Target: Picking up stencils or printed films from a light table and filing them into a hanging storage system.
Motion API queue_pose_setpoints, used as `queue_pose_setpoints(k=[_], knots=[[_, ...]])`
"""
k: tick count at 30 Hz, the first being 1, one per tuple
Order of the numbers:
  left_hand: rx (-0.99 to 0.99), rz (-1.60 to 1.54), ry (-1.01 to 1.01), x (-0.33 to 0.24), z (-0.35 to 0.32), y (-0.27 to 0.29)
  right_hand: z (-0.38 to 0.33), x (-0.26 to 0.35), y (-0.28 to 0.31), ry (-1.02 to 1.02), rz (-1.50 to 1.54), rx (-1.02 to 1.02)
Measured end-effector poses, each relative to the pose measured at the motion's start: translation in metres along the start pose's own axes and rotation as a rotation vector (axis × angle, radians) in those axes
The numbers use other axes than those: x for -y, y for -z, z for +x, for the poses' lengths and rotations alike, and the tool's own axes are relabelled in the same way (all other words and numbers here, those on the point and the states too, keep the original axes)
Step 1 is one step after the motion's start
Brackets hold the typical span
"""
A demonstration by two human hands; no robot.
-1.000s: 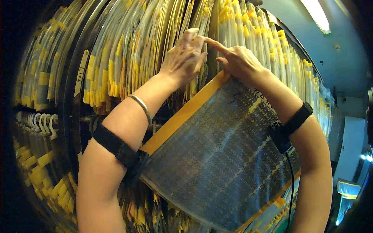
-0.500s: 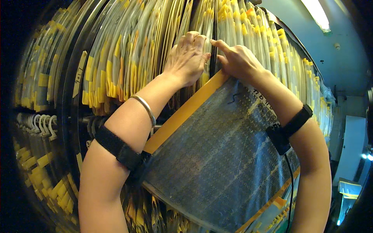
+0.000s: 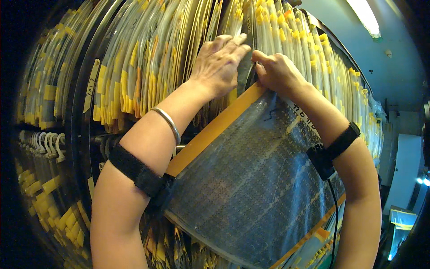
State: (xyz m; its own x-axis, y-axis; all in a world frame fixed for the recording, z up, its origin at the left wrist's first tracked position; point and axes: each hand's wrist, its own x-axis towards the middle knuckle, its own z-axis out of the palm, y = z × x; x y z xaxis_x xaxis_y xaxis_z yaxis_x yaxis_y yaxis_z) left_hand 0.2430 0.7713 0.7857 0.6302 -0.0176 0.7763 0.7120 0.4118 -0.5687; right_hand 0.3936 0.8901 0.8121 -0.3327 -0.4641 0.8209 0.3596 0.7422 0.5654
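Observation:
My left hand (image 3: 220, 65) reaches up into a row of hanging film sheets (image 3: 148, 67), fingers stretched out and lying against them. Close to its right, my right hand (image 3: 282, 71) has thumb and forefinger closed on the edge of a dark sheet (image 3: 245, 69) in the row. Below both hands a large dark, finely patterned film sheet (image 3: 242, 175) hangs tilted out from the row. Yellow tape (image 3: 215, 134) runs along its upper left edge, and handwriting marks its upper corner. What holds this large sheet up is hidden behind my right hand.
Dark upright rack posts (image 3: 83, 148) divide the rows at left. White hooks (image 3: 51, 145) line a lower rail, with more yellow-tabbed sheets (image 3: 62, 215) beneath. A cable (image 3: 335, 210) hangs from the black strap (image 3: 342, 141) on my right forearm. A ceiling lamp (image 3: 365, 18) glows at upper right.
My left fingers have spread rightward across the sheets, opening a wider gap that shows a dark sheet. My right forefinger has curled in from pointing. The large sheet has shifted slightly.

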Motion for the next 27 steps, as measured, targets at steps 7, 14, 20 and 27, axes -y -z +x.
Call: queue_pose_setpoints(k=[7, 14, 20, 27], knots=[[0.29, 0.163, -0.044, 0.004, 0.002, 0.014, -0.006, -0.005, 0.003, -0.018, -0.033, -0.024], [0.216, 0.208, -0.019, 0.006, -0.003, 0.008, -0.008, -0.016, 0.003, 0.043, 0.039, -0.054], [0.208, 0.178, 0.004, 0.005, -0.005, 0.005, -0.007, -0.016, -0.001, 0.023, 0.047, -0.029], [0.191, 0.166, 0.009, 0.003, -0.005, 0.005, -0.007, -0.013, 0.001, 0.001, 0.034, -0.03]])
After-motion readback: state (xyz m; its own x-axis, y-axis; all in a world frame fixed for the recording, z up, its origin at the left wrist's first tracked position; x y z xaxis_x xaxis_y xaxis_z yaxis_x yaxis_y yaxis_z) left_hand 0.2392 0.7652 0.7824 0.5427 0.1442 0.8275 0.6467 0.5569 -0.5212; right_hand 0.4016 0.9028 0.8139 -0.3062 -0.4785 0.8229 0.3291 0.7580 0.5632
